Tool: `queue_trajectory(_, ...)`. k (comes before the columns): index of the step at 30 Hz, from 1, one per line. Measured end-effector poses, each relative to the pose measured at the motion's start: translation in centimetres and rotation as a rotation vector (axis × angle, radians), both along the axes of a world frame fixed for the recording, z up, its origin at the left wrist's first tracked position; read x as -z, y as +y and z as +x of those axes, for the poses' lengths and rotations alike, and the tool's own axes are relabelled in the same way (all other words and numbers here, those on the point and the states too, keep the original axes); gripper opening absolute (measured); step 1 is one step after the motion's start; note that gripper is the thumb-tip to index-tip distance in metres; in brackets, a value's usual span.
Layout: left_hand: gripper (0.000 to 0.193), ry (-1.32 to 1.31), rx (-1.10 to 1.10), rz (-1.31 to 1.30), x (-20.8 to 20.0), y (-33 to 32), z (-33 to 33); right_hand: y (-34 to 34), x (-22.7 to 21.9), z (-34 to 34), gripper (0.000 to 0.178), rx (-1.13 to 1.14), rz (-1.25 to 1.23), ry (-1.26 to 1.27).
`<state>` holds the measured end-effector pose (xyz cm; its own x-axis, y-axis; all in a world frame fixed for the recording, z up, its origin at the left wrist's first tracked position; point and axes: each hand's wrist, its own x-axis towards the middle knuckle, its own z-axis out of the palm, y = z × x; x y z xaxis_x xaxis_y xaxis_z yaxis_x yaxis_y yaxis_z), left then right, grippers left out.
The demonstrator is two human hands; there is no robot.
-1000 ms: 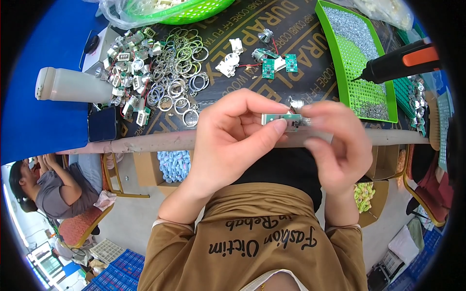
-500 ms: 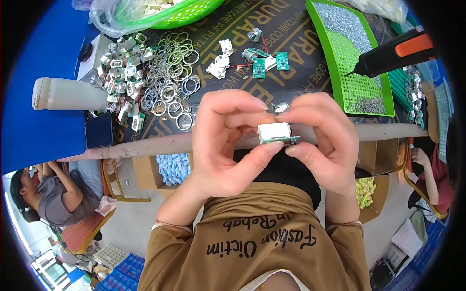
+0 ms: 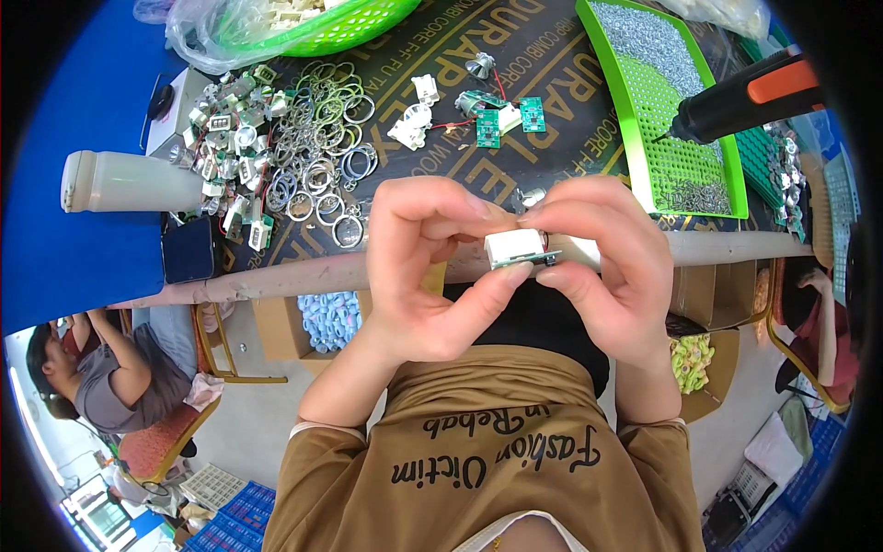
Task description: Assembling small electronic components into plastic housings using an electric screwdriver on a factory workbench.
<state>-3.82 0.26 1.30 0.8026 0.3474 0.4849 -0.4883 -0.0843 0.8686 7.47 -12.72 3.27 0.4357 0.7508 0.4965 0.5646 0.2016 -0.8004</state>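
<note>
A small white plastic housing [image 3: 513, 247] with a green circuit board [image 3: 526, 260] along its lower side is held near the table's front edge. My left hand [image 3: 428, 276] pinches its left part between thumb and fingers. My right hand [image 3: 614, 271] is closed at its right end, its thumb at the board's edge and its fingertips above. A bit of red wire shows beside the housing there. Just beyond my fingertips lies a small shiny reflector [image 3: 529, 198], partly hidden. Farther back are white housings [image 3: 411, 126], loose green circuit boards [image 3: 533, 115] and a reflector with red wire [image 3: 480, 65].
Left stand metal key rings [image 3: 348, 230], a heap of small assemblies [image 3: 246, 136], a whitish bottle [image 3: 129, 181] and a dark phone [image 3: 190, 247]. Right, a black-and-orange electric screwdriver [image 3: 750, 97] overhangs a green tray [image 3: 635, 147] of screws. A green basket [image 3: 354, 32] sits at the back.
The housing has tilted slightly and shifted a little left, showing more of its board-side edge. Both hands keep their pinch, with the right fingers moved slightly.
</note>
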Motion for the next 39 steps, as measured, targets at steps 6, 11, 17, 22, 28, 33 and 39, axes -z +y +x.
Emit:
queue_trajectory(6, 0.047, -0.029, -0.008, 0.039, 0.53, 0.26, 0.20, 0.08, 0.28, -0.09, 0.023, 0.007, -0.005, 0.030)
queue_trajectory(11, 0.047, -0.054, 0.036, 0.053, 0.21, 0.24, 0.32, -0.08, 0.19, -0.04, 0.025, -0.003, -0.013, 0.051)
queue_trajectory(17, 0.046, -0.007, -0.002, -0.002, 0.14, -0.01, 0.08, -0.04, 0.30, -0.18, 0.027, -0.015, -0.005, 0.093)
queue_trajectory(22, 0.047, -0.017, 0.001, -0.009, 0.18, -0.01, 0.09, -0.08, 0.30, -0.22, 0.027, -0.023, -0.001, 0.111)
queue_trajectory(28, 0.047, -0.018, 0.008, -0.002, 0.17, 0.10, -0.03, -0.06, 0.23, -0.28, 0.028, -0.025, 0.002, 0.116)
queue_trajectory(33, 0.047, -0.019, -0.004, 0.042, 0.07, 0.14, 0.01, -0.09, 0.19, -0.32, 0.028, -0.030, 0.003, 0.129)
queue_trajectory(39, 0.047, -0.020, 0.008, -0.002, 0.29, 0.09, -0.02, -0.10, 0.34, -0.32, 0.028, -0.025, 0.003, 0.131)
